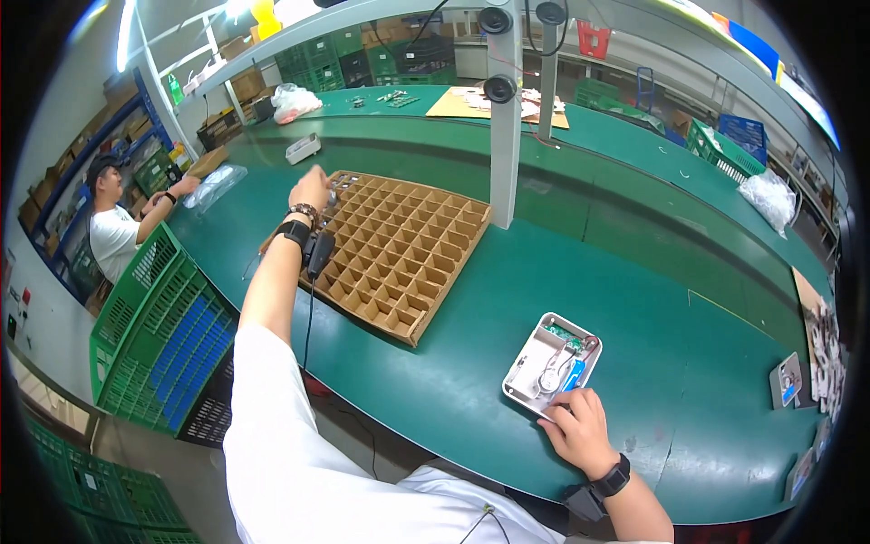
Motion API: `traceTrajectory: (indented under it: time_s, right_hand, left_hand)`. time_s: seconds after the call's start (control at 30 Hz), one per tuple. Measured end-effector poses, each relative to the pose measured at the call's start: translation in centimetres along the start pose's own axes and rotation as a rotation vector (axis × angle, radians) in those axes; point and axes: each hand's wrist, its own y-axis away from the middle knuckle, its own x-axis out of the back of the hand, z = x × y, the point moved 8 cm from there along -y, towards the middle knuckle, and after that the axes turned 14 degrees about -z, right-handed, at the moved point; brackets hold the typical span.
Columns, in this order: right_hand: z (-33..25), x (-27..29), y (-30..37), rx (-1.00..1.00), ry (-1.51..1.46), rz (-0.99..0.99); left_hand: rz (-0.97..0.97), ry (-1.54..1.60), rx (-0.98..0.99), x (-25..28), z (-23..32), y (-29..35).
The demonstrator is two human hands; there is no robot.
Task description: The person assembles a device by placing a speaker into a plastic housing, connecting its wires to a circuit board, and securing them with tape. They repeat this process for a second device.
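Observation:
My left arm stretches out to the far left corner of a cardboard divider tray [399,240]. There my left hand [311,190] is closed beside a few small metallic parts in the corner cells; what its fingers hold, if anything, is hidden. Most of the tray's cells look bare. Close to me, my right hand [582,435] grips the near edge of an open white plastic housing [521,385], thumb and fingers curled over its rim. Inside the housing are a green circuit board [564,339], a blue battery-like cylinder [573,374], a round white part and thin wires.
A grey post [504,163] rises behind the tray. Farther back stands a small light box [303,149]. More housings [786,381] lie at the far right. Green crates [159,326] are stacked left of the green table, near a co-worker [122,213]. A cable hangs from my left wrist.

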Motion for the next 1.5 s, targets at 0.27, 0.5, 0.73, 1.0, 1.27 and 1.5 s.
traceTrajectory:
  time_s: [0.27, 0.5, 0.73, 1.0, 1.27, 1.5]
  right_hand:
    - [-1.1, 1.7, -0.1, 0.101, 0.048, -0.052]
    - [-0.8, 4.9, 0.4, 0.011, 0.064, 0.360]
    - [0.6, 3.7, 1.4, -0.057, -0.232, 0.347]
    - [3.0, 2.4, 1.3, -0.125, -1.193, 0.220]
    - [5.8, 1.2, 1.9, -0.217, -1.432, 0.193]
    - [5.8, 1.3, 1.6, -0.164, -1.768, 0.091]
  left_hand:
    - [0.106, 0.569, -0.674, 7.9, 12.3, 6.3]
    - [-1.029, 1.176, -0.714, 2.6, 27.0, 24.3]
    - [-1.570, 1.267, -0.874, 0.5, 34.4, 37.0]
    - [-1.569, 1.160, -0.883, -0.8, 35.7, 35.8]
    - [-1.466, 1.555, -0.942, 1.5, 35.6, 34.5]
    - [-0.562, 1.048, -1.189, 0.8, 30.6, 31.2]
